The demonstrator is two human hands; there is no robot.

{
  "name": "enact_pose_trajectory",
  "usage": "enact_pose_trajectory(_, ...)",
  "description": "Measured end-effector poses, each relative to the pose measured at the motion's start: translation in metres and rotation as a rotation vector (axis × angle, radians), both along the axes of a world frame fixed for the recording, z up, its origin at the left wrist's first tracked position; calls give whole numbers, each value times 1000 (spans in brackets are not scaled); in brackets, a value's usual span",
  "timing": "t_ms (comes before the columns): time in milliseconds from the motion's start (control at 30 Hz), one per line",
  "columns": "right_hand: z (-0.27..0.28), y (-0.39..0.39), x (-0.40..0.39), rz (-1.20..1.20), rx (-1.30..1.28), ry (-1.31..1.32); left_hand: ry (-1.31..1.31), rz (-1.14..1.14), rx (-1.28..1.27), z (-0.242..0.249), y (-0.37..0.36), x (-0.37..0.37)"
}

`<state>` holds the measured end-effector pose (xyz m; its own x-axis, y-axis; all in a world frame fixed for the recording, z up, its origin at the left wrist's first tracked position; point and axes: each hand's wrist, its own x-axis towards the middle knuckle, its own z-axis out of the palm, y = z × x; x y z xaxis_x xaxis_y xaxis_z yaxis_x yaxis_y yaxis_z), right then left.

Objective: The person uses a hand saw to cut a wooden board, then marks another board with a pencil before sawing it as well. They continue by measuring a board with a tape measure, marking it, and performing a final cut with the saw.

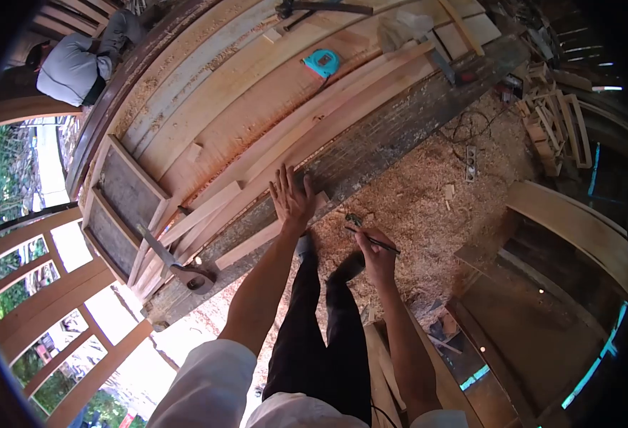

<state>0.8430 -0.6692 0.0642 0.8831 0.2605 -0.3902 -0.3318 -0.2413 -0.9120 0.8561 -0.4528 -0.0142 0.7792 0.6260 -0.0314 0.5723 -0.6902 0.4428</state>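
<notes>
My left hand point(292, 201) is spread flat, fingers apart, near the front edge of the workbench point(364, 153). Under or beside its palm lies a short wooden strip point(253, 245), whose far end shows just right of the wrist. My right hand point(377, 258) is closed around a dark, slim pencil or pen point(382, 245), held out over the shavings-covered floor. A handsaw point(175, 265) with a wooden handle rests at the bench's left end. Farther back on the boards sits a turquoise tape measure point(321, 63).
Long boards point(285, 139) cover the bench. Framed panels point(125, 182) stand at its left end, and a hammer point(285, 8) lies at the back. A power strip point(471, 162) lies among wood shavings point(428, 207). Another person point(75, 68) crouches beyond the bench. Wood offcuts point(556, 125) are piled right.
</notes>
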Motion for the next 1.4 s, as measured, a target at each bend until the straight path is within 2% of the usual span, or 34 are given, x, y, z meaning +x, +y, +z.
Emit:
enact_pose_trajectory(100, -17, 15, 15, 12, -10, -144, -33, -18, -3, 5, -1, 5)
enact_pose_trajectory(433, -69, 62, 48, 126, 136, -291, -35, -6, 30, 2, -1, 5)
enact_pose_trajectory(567, -77, 67, 52, 221, 104, -299, -15, -10, 22, 3, 0, 7)
enact_pose_trajectory(867, -72, 70, 55, 257, 103, -239, -22, -20, 79, -1, 0, 5)
enact_pose_trajectory(933, -81, 69, 55, 279, 96, -289, 1, -16, 7, 3, 0, 5)
enact_pose_trajectory(1067, -74, 64, 52, 281, 109, -318, -12, -13, 31, 0, -2, 5)
enact_pose_trajectory(1333, -73, 65, 53, 242, 32, -560, 3, -13, 20, 2, -2, 6)
enact_pose_trajectory(1400, -73, 64, 52, 234, 32, -585, -25, -43, 105, -1, -2, 5)
